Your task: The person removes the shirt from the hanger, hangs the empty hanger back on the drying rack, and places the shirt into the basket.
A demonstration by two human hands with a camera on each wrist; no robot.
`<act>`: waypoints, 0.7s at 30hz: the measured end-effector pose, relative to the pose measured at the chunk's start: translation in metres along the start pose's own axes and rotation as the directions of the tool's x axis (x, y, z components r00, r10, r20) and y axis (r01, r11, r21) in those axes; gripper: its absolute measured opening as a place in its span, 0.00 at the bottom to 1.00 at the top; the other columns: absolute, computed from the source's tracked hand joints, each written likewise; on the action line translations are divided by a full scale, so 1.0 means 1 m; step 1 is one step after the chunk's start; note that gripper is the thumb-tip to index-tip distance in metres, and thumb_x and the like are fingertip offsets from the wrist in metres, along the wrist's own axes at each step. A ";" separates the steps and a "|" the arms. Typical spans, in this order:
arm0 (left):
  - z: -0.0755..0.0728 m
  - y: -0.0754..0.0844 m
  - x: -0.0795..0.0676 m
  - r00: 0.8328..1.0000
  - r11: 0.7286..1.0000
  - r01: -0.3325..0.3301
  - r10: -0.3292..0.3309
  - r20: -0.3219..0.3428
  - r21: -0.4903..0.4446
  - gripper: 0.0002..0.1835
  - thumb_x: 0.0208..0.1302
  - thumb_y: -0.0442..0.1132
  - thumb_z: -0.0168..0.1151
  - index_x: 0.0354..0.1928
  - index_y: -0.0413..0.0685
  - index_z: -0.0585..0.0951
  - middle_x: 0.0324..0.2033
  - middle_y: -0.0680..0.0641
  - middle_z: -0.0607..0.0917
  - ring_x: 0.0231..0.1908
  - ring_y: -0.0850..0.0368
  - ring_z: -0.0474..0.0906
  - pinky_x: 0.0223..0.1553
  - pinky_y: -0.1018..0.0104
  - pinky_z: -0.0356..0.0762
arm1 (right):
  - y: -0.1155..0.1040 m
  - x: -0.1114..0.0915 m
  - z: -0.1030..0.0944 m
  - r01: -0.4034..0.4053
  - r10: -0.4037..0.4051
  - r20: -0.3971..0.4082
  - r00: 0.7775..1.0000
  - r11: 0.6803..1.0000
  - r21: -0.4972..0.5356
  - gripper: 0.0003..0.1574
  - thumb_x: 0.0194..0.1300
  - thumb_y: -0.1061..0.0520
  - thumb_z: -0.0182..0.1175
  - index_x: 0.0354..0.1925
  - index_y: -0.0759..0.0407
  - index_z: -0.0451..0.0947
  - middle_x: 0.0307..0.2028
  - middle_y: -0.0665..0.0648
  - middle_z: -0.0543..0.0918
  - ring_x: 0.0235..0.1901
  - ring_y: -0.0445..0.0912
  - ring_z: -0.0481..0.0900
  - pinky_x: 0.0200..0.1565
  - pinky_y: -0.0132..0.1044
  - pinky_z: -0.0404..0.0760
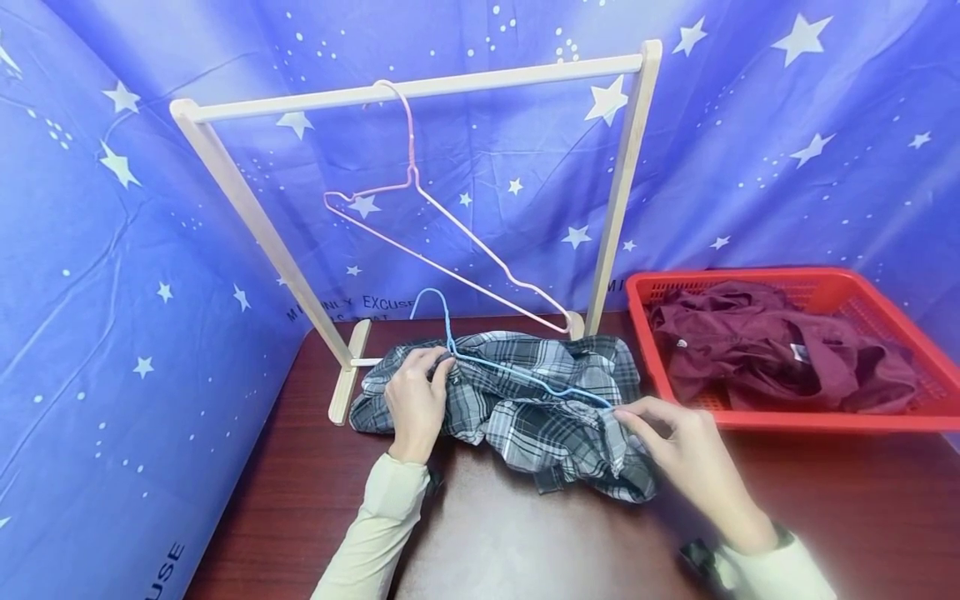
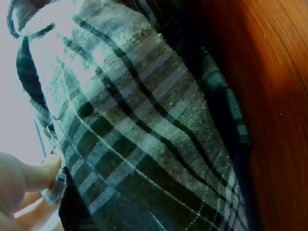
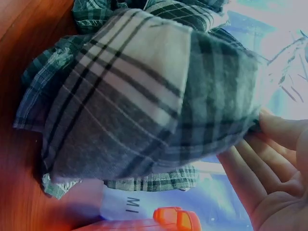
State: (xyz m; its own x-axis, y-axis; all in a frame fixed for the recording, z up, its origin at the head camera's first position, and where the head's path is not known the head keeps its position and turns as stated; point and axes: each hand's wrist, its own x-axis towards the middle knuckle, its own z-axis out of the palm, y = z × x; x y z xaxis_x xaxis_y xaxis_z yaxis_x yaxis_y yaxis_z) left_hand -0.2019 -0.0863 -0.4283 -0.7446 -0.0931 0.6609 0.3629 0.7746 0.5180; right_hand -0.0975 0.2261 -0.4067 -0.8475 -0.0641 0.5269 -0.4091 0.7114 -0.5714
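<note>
A grey-and-black plaid shirt [image 1: 517, 429] lies bunched on the table in front of me, with a light blue wire hanger [image 1: 448, 323] on its upper side, hook pointing up and left. My left hand [image 1: 416, 404] pinches shirt cloth beside the base of the hook. At the hanger's right end, my right hand [image 1: 693, 454] pinches the shirt's edge between thumb and fingers. Large folds of the plaid cloth [image 2: 139, 115] fill the left wrist view. From the right wrist, the fingertips [image 3: 264, 120] show gripping a raised flap. The hanger's left arm is hidden.
Behind the shirt stands a wooden rack [image 1: 517, 77], a pink hanger [image 1: 412, 150] hooked on its bar. To the right, a red plastic basket [image 1: 795, 421] holds a maroon garment [image 1: 780, 350]. A blue star-patterned curtain [image 1: 750, 167] encloses the reddish-brown table [image 1: 262, 500].
</note>
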 end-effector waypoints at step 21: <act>0.008 -0.001 -0.003 1.000 0.999 -0.021 0.021 -0.013 0.024 0.07 0.62 0.43 0.69 0.40 0.51 0.89 0.38 0.51 0.89 0.35 0.49 0.87 0.30 0.50 0.79 | -0.002 -0.005 0.004 0.180 -0.177 0.067 0.982 0.983 -0.032 0.13 0.49 0.62 0.75 0.34 0.46 0.89 0.30 0.43 0.89 0.28 0.33 0.84 0.35 0.21 0.79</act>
State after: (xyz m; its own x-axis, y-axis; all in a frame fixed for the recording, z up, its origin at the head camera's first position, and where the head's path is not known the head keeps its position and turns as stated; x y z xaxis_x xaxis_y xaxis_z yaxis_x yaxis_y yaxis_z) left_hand -0.2041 -0.0822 -0.4354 -0.7294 -0.0851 0.6788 0.3646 0.7912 0.4910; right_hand -0.0940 0.2216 -0.4105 -0.7824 -0.2361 0.5763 -0.5436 0.7105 -0.4469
